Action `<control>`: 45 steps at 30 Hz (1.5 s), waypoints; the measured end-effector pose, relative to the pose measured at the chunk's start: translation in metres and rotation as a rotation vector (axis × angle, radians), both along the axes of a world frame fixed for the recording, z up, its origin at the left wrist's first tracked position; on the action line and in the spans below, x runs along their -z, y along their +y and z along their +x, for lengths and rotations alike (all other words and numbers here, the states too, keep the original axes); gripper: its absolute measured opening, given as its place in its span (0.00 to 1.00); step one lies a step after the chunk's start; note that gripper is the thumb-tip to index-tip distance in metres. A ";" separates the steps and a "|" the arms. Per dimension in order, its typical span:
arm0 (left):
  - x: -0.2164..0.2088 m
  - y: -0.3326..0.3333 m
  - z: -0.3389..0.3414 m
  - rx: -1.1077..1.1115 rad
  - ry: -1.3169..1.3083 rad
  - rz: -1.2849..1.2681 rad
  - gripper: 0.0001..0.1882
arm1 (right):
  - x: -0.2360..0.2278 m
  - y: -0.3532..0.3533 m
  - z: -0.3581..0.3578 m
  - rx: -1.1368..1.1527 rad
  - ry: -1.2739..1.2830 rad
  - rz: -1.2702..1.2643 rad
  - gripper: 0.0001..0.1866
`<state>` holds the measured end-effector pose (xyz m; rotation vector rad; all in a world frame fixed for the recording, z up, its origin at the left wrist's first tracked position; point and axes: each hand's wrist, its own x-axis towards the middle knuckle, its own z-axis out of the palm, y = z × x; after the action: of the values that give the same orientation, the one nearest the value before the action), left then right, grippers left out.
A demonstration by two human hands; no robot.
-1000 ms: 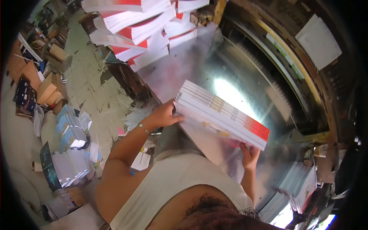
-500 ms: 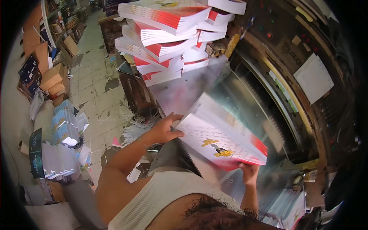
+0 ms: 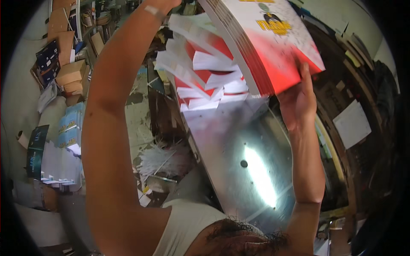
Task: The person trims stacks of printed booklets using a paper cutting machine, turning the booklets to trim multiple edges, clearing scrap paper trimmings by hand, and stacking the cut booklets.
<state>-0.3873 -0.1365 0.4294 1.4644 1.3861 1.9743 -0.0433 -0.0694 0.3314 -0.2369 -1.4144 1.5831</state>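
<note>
A thick stack of red-and-white paperback books (image 3: 273,47), with a yellow emblem on the top cover, is held raised at the top of the view. My right hand (image 3: 301,96) grips its near right corner, the thumb lying over the cover and the other fingers beneath. Stretched out to the top edge, my left hand (image 3: 171,2) is mostly cut off beside the stack's far end, and its fingers are hidden. Behind and below the raised books, more piles of the same red-and-white books (image 3: 213,79) stand on the metal table (image 3: 230,132), partly covered by the held stack.
A bright light reflection lies across the metal table. Paper strips (image 3: 166,160) are heaped on the floor left of it. Dark machinery with a white sheet (image 3: 352,123) stands at the right. Book stacks (image 3: 60,166) and cardboard pieces (image 3: 71,77) line the left wall.
Both hands have moved up and away from me, carrying the book stack off the table's middle toward the piles. The stack has turned, and bare metal shows where it was.
</note>
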 end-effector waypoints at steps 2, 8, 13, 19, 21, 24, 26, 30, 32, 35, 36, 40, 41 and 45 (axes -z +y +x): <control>-0.011 0.039 -0.039 -0.069 -0.032 0.010 0.23 | -0.017 0.001 -0.028 -0.008 0.014 -0.028 0.31; 0.011 0.125 -0.156 0.121 0.025 -0.020 0.20 | -0.035 0.030 -0.090 -0.032 -0.049 -0.156 0.23; 0.035 0.122 -0.159 -0.095 -0.129 -0.200 0.20 | -0.042 0.050 -0.126 -0.054 -0.115 -0.150 0.20; 0.028 0.152 -0.132 -0.028 -0.197 -0.357 0.19 | -0.036 0.078 -0.131 -0.031 -0.078 -0.157 0.21; 0.047 0.166 -0.155 -0.056 -0.183 -0.363 0.18 | -0.023 0.081 -0.134 -0.046 -0.070 -0.199 0.23; 0.069 0.200 -0.183 0.074 -0.132 -0.344 0.17 | -0.010 0.094 -0.124 -0.137 -0.038 -0.217 0.30; 0.071 0.207 -0.189 0.144 -0.090 -0.406 0.16 | -0.012 0.096 -0.113 -0.223 0.001 -0.285 0.33; 0.073 0.216 -0.206 0.337 -0.072 -0.436 0.19 | -0.008 0.078 -0.087 -0.256 0.071 -0.283 0.39; 0.071 0.215 -0.193 0.092 0.004 -0.484 0.21 | 0.004 0.077 -0.069 -0.177 0.085 -0.131 0.42; 0.064 0.202 -0.180 -0.176 0.102 -0.528 0.24 | 0.026 0.074 -0.035 0.011 0.040 0.111 0.43; 0.062 0.195 -0.177 -0.198 0.121 -0.540 0.25 | 0.031 0.070 -0.023 0.061 0.002 0.119 0.43; 0.060 0.173 -0.170 -0.160 0.055 -0.485 0.27 | 0.067 0.075 0.047 0.084 -0.050 0.082 0.43; 0.060 0.172 -0.156 -0.297 0.010 -0.360 0.28 | 0.081 0.077 0.068 0.147 -0.071 0.049 0.42; 0.044 0.138 -0.130 -0.421 0.053 -0.146 0.34 | 0.130 0.055 0.146 0.426 -0.137 -0.113 0.40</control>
<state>-0.5170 0.0012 0.3854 1.2444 1.9475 2.0223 0.1028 -0.0141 0.2014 -0.6783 -1.2739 1.3104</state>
